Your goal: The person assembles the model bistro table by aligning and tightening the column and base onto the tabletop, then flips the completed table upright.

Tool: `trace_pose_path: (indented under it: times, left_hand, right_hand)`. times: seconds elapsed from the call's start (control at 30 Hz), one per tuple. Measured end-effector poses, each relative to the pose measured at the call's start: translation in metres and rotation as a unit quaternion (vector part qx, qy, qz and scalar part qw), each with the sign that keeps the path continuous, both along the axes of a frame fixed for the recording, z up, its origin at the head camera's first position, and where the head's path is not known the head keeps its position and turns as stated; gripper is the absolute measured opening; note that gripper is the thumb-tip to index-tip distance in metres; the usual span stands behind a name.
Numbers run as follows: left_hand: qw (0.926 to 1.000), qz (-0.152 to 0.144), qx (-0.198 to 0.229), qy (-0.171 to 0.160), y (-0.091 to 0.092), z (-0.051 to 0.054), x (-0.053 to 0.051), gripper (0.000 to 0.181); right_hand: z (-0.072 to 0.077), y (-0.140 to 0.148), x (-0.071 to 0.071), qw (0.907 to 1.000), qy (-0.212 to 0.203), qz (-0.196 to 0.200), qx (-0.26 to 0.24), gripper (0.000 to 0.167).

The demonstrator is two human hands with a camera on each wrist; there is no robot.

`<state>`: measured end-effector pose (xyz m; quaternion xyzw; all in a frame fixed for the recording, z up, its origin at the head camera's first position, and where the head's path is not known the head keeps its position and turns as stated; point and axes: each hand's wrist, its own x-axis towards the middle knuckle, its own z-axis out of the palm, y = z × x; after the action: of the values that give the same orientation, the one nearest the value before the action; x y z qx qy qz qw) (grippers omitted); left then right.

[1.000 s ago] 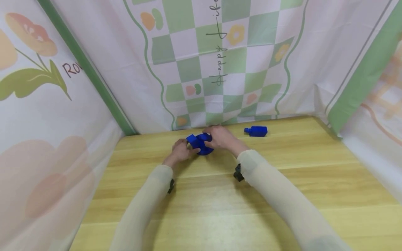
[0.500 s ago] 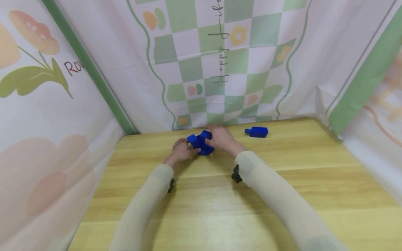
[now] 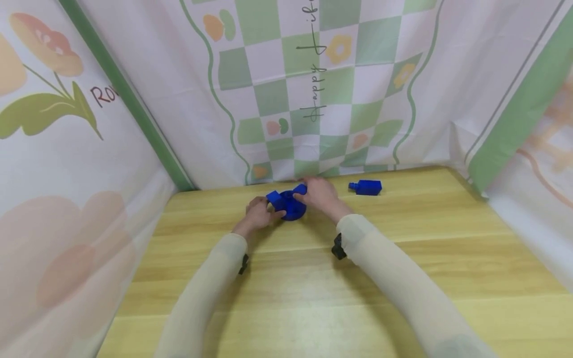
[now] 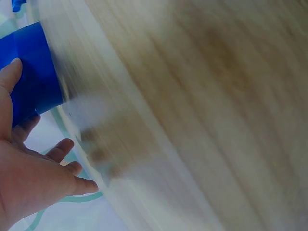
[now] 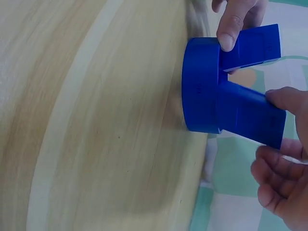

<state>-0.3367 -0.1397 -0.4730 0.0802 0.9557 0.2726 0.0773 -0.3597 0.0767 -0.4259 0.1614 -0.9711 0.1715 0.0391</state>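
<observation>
A blue round base stands on the table near its back edge. Two blue rectangular blocks rise from it, a left block and a right block, leaning apart. My left hand grips the base from the left, its thumb by the foot of the left block; other fingers are spread in the left wrist view. With thumb and fingers, my right hand pinches the upper end of the right block. How that block's lower end sits in the base is hidden.
Another blue block with a narrow knobbed end lies on its side, right of my right hand. Behind the wooden table hangs a checkered cloth; more cloth encloses both sides.
My right hand has shifted slightly right, and the block in it now tilts outward, away from the left block. More of the base's top shows. My left hand stays nearly still.
</observation>
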Motion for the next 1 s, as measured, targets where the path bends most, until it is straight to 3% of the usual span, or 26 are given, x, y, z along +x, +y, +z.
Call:
trace_pose_path:
  times: [0.1,0.33,0.57,0.8,1.0]
  left_hand:
    - [0.9999,0.004,-0.009,-0.009,0.000,0.000,0.001,0.084]
    - [0.9997,0.010,-0.007,-0.021,0.000,0.002,0.002,0.089]
    - [0.9997,0.017,-0.010,-0.012,0.000,0.002,0.002,0.090]
    - [0.9994,0.015,-0.029,-0.007,0.001,0.001,0.002,0.088]
    - [0.9994,0.011,-0.034,-0.004,0.001,0.004,0.001,0.089]
  right_hand:
    - [0.001,0.001,0.001,1.0000,-0.009,0.002,-0.003,0.058]
    - [0.002,0.011,0.002,0.9972,-0.007,0.071,0.023,0.065]
    - [0.005,0.017,0.003,0.9993,-0.008,0.035,0.013,0.055]
    - [0.005,0.017,0.006,0.9959,0.022,0.087,0.010,0.050]
    - [0.007,0.021,0.008,0.9922,0.035,0.111,0.044,0.054]
